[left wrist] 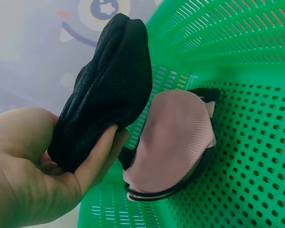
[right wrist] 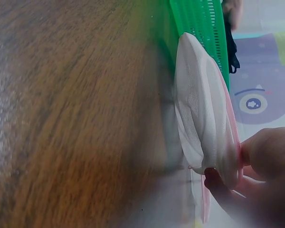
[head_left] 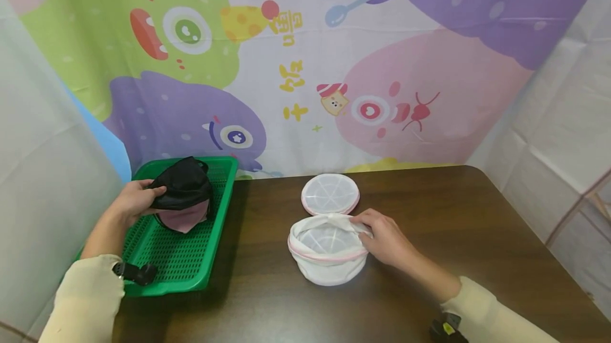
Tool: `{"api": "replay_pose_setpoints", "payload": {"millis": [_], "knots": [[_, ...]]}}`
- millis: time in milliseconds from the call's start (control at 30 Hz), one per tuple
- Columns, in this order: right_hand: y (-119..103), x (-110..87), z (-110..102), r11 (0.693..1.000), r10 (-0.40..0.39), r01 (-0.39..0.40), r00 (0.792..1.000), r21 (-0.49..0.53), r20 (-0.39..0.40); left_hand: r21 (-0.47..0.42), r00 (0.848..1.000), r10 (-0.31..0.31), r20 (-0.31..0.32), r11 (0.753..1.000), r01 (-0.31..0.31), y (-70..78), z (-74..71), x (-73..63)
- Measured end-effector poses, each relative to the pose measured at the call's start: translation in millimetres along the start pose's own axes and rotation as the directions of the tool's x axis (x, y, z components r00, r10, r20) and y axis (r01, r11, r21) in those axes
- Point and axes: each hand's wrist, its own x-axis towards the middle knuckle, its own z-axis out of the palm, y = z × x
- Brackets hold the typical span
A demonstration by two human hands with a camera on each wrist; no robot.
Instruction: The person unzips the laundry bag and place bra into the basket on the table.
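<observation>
My left hand pinches a folded black bra between thumb and fingers, above the green basket. Beneath it in the basket lies a pink ribbed bra with black straps, partly covered by the black one in the head view. On the table, a round white mesh laundry bag with a pink zip edge stands with its lid folded back behind it. The right hand grips the bag's rim on its right side; in the right wrist view the white fabric runs between thumb and fingers.
The brown wooden table carries the basket at its left and the bag near its middle. A cartoon-printed curtain hangs along the back edge. Pale cloth walls stand at both sides.
</observation>
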Motion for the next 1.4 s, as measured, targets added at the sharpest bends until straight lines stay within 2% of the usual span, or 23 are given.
{"api": "replay_pose_setpoints", "payload": {"millis": [367,667,1100,1400], "knots": [[-1.6,0.0,-0.3,1.0,-0.006,0.006,1.0,0.006,0.001,0.023,1.0,0.014,-0.026,1.0,-0.013,-6.6,2.9,5.3],[-2.5,-0.4,0.0,1.0,0.008,-0.008,1.0,0.016,0.004,-0.025,0.999,0.007,-0.05,1.0,-0.008,-12.3,4.5,8.2],[-2.9,-1.3,2.0,1.0,-0.006,0.006,1.0,0.009,-0.008,-0.084,0.989,-0.009,-0.15,0.996,-0.004,-22.5,11.4,14.1],[-3.2,-0.2,0.3,1.0,-0.023,0.023,0.999,0.01,-0.022,-0.002,0.985,-0.014,-0.173,1.0,0.014,-23.8,10.3,15.9]]}}
